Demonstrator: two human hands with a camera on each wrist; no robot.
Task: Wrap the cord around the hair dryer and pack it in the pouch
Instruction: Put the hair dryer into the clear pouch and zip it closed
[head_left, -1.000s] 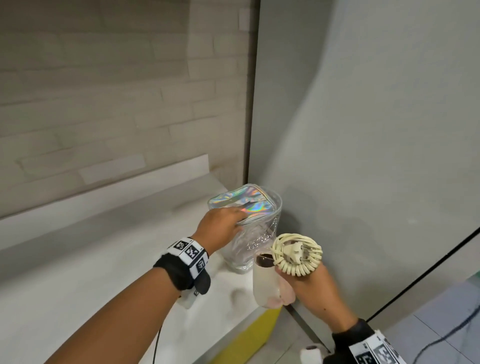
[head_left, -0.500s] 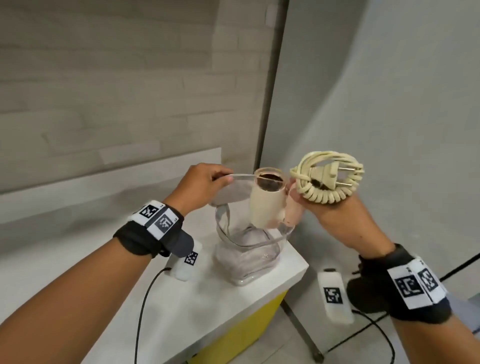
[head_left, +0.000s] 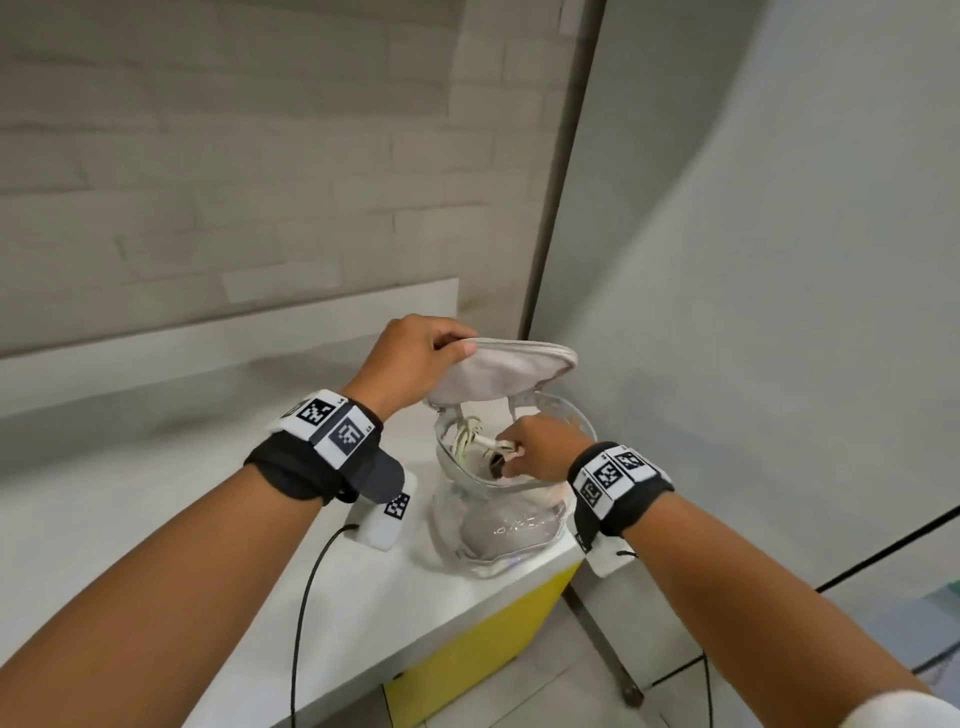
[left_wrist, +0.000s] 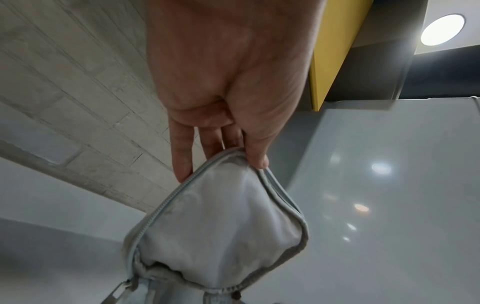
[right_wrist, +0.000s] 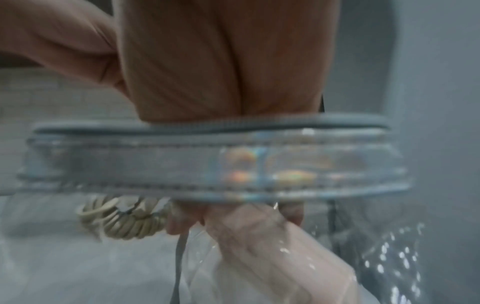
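Note:
A clear pouch (head_left: 498, 525) with an iridescent rim (right_wrist: 207, 162) stands at the counter's right corner. Its grey-lined lid (head_left: 506, 366) is flipped up, and my left hand (head_left: 441, 345) pinches the lid's zipper edge (left_wrist: 228, 156) between thumb and fingers. My right hand (head_left: 540, 449) reaches down into the pouch's mouth, gripping the pale pink hair dryer (right_wrist: 275, 248). The cream coiled cord (right_wrist: 122, 223) is bundled beside my fingers inside the pouch, also showing as the cord (head_left: 467, 439) in the head view. Most of the dryer is hidden by my hand and the pouch wall.
The white counter (head_left: 208, 519) sits on a yellow cabinet (head_left: 467, 654), and the pouch is close to its right edge. A grey wall panel (head_left: 753, 312) rises right of it, a pale brick wall (head_left: 234, 156) behind. Wrist cables hang below both arms.
My right hand has gone down from above the pouch into its mouth, taking the dryer and coiled cord inside. My left hand keeps the lid lifted, now raised a little higher.

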